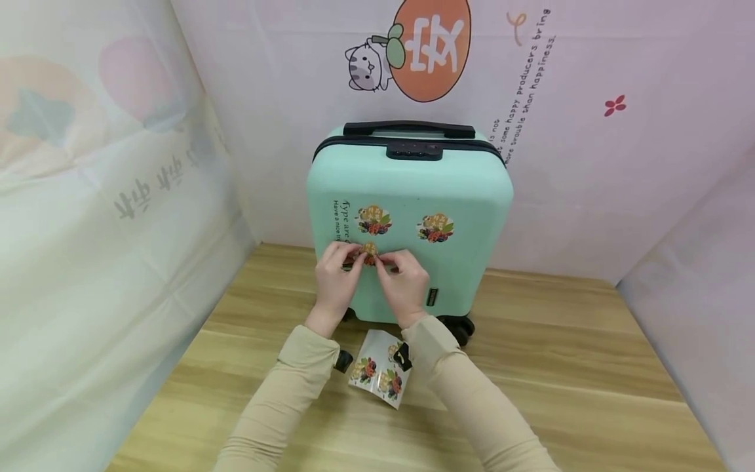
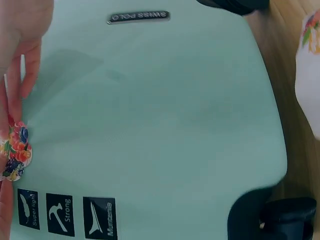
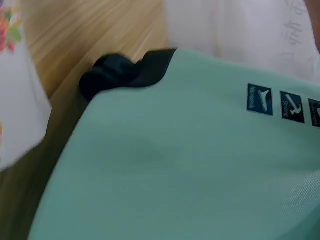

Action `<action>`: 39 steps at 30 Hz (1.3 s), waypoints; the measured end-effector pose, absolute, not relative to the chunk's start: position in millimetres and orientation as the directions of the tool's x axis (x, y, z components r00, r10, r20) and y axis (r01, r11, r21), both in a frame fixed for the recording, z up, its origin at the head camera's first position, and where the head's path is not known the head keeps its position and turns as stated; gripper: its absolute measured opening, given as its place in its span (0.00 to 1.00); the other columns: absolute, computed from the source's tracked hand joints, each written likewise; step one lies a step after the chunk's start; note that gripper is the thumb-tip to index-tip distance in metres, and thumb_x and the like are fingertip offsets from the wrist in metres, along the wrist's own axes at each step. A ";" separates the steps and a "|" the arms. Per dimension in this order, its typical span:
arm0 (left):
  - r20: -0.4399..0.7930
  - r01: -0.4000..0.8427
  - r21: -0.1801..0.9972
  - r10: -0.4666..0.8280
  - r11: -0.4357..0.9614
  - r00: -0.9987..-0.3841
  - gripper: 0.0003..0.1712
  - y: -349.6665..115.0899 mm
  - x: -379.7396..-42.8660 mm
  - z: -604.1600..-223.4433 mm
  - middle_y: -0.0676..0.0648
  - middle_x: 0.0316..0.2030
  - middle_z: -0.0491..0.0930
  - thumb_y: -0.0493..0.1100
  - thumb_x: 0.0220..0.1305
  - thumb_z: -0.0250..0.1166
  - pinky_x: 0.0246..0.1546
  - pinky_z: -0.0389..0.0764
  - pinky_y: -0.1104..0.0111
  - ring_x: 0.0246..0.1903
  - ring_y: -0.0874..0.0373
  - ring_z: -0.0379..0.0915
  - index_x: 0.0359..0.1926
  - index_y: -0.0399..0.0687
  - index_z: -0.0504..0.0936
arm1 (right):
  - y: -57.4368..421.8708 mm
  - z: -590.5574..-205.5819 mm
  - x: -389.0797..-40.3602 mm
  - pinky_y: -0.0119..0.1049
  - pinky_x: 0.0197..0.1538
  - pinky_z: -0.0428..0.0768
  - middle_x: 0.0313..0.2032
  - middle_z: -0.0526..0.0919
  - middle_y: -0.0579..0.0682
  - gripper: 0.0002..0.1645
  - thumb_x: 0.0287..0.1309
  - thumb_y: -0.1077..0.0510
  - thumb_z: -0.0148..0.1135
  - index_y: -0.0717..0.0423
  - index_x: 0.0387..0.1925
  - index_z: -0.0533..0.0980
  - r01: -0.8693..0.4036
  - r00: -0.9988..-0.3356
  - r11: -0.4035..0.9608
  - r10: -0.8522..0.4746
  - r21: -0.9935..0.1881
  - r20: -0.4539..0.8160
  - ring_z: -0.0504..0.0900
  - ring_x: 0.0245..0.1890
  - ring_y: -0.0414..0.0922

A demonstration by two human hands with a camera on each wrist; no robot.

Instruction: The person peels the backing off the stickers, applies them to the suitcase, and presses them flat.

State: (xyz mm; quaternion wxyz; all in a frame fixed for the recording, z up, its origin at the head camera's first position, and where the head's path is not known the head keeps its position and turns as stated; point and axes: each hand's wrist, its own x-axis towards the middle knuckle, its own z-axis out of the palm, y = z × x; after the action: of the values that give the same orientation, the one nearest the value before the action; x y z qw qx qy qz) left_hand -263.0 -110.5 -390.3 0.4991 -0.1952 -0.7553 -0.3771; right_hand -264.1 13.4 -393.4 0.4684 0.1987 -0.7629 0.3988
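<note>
A mint-green suitcase (image 1: 454, 190) stands upright against the backdrop. My left hand (image 1: 337, 275) and right hand (image 1: 404, 282) meet low on its front, pinching a small fruit-patterned sticker (image 1: 368, 252) between thumbs and fingers. Seen from the left wrist, that sticker (image 2: 19, 150) is at the left edge, close to the shell; whether it touches is unclear. Above the hands, one like sticker (image 1: 373, 220) is on the shell beside printed lettering, and another sticker (image 1: 435, 227) is further right. The right wrist view shows suitcase shell (image 3: 165, 150) but not the pinching fingers.
On the wooden table (image 1: 560, 354), a sticker sheet (image 1: 371, 347) with several fruit stickers lies between my forearms. A black wheel (image 1: 463, 330) juts out at the suitcase's lower right. Printed cloth (image 1: 590, 164) hangs behind and at both sides.
</note>
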 end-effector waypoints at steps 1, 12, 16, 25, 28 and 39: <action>0.907 0.671 0.361 -0.075 0.648 -0.415 0.05 -110.8 -262.5 -391.2 0.41 0.30 0.79 0.32 0.54 0.69 0.31 0.82 0.68 0.28 0.52 0.78 0.32 0.34 0.83 | 13.7 -394.4 -263.9 0.34 0.30 0.82 0.25 0.83 0.52 0.03 0.51 0.63 0.69 0.59 0.25 0.83 -0.682 -0.469 0.610 0.059 -0.403 0.881 0.82 0.25 0.43; 0.932 0.654 0.292 -0.053 0.698 -0.360 0.05 -113.6 -260.4 -396.9 0.43 0.29 0.79 0.31 0.52 0.70 0.30 0.81 0.69 0.28 0.54 0.78 0.31 0.36 0.83 | 14.8 -396.9 -262.6 0.33 0.27 0.81 0.24 0.83 0.51 0.04 0.49 0.62 0.71 0.58 0.24 0.82 -0.676 -0.421 0.667 0.000 -0.314 0.907 0.82 0.23 0.42; 0.939 0.630 0.266 -0.047 0.730 -0.341 0.03 -113.6 -258.6 -391.8 0.44 0.29 0.79 0.31 0.52 0.70 0.30 0.81 0.67 0.29 0.54 0.78 0.30 0.37 0.84 | 15.1 -393.7 -263.4 0.33 0.25 0.80 0.24 0.83 0.51 0.05 0.50 0.60 0.70 0.57 0.24 0.82 -0.670 -0.419 0.686 -0.035 -0.283 0.907 0.81 0.21 0.42; 0.889 0.647 0.405 -0.114 0.646 -0.443 0.05 -114.7 -257.1 -391.4 0.43 0.30 0.80 0.32 0.52 0.70 0.31 0.82 0.68 0.29 0.54 0.80 0.33 0.36 0.84 | 16.8 -392.4 -262.5 0.32 0.23 0.78 0.23 0.83 0.50 0.05 0.50 0.60 0.70 0.56 0.24 0.82 -0.643 -0.447 0.716 -0.061 -0.273 0.892 0.80 0.19 0.41; 0.866 0.660 0.458 -0.133 0.595 -0.482 0.05 -115.1 -256.1 -390.7 0.42 0.31 0.80 0.33 0.53 0.70 0.31 0.83 0.69 0.29 0.54 0.80 0.33 0.36 0.85 | 17.2 -391.9 -262.3 0.32 0.23 0.79 0.23 0.83 0.51 0.04 0.50 0.61 0.70 0.56 0.24 0.82 -0.650 -0.443 0.713 -0.072 -0.264 0.894 0.80 0.19 0.41; 0.788 0.658 0.591 -0.161 0.467 -0.594 0.05 -116.0 -254.9 -380.7 0.41 0.29 0.80 0.34 0.55 0.69 0.28 0.82 0.68 0.27 0.52 0.80 0.33 0.35 0.85 | 20.7 -384.6 -261.7 0.32 0.23 0.78 0.23 0.81 0.51 0.04 0.50 0.65 0.68 0.57 0.24 0.79 -0.705 -0.420 0.668 -0.125 -0.237 0.899 0.78 0.18 0.41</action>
State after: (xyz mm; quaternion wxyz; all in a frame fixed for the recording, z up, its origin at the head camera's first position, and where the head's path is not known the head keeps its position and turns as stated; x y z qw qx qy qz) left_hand -254.9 -116.0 -380.7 0.4186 -0.1661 -0.7471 -0.4889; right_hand -261.7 20.7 -384.6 0.4688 0.2649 -0.7837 0.3096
